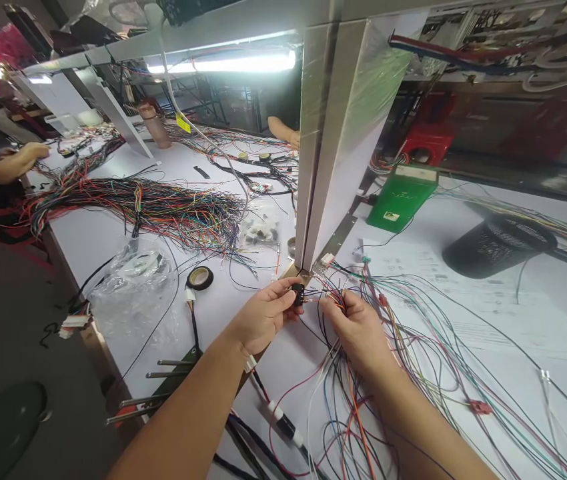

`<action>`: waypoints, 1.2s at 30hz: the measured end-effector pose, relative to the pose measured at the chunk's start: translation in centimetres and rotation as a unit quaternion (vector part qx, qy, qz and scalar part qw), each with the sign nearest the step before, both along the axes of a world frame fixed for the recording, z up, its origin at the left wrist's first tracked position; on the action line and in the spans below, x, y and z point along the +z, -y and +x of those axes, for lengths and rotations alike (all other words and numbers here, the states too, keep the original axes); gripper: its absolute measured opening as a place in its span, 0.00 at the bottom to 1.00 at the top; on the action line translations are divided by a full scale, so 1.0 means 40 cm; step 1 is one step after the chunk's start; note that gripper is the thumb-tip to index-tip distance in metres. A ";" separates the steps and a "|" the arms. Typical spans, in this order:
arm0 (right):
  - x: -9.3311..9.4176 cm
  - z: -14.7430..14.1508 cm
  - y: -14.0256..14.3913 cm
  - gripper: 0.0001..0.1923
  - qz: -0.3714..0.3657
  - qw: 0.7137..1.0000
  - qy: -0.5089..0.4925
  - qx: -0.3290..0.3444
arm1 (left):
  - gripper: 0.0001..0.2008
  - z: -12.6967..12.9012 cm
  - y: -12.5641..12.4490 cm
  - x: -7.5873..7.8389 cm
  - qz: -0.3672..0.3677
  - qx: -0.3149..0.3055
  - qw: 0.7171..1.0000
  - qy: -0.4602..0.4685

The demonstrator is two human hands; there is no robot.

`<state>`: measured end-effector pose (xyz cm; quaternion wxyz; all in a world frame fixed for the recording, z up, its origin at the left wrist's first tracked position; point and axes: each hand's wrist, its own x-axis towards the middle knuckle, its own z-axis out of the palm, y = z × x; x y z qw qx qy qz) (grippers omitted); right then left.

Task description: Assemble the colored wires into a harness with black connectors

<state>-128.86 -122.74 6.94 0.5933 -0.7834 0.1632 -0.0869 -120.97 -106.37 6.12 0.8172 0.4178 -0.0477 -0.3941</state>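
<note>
A small black connector (298, 295) is pinched between the thumb and fingers of my left hand (266, 313). Just to its right, my right hand (356, 327) is closed on a bunch of thin coloured wires (334, 301). Some wires reach from that bunch to the connector's right side; whether their ends sit inside it I cannot tell. Below my hands, loose red, blue, white and orange wires (348, 413) hang down over the white table. A white multi-pin connector (327, 260) lies just beyond my right hand.
A metal post (313, 167) rises right behind my hands. Left are black tape (200, 277), a plastic bag (136, 280), a large wire bundle (153, 207) and metal rods (136, 402). Right are a green box (401, 200), a mesh cup (493, 243) and printed sheets (528, 327). Co-workers' arms show beyond.
</note>
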 end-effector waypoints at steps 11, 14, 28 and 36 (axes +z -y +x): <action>0.010 0.004 -0.011 0.14 -0.029 0.999 -0.015 -0.022 | 0.14 -0.001 -0.005 0.005 -0.012 -0.012 1.000 -0.002; 0.013 0.001 -0.014 0.16 -0.038 0.999 -0.010 -0.025 | 0.14 -0.002 -0.006 0.007 -0.008 -0.010 1.000 -0.004; 0.001 0.000 -0.011 0.17 -0.055 0.998 -0.011 0.004 | 0.13 -0.006 -0.001 -0.002 0.000 -0.009 0.999 0.043; 0.015 0.005 -0.016 0.16 -0.113 0.993 -0.006 0.025 | 0.15 -0.014 0.006 0.000 0.020 -0.002 0.997 0.074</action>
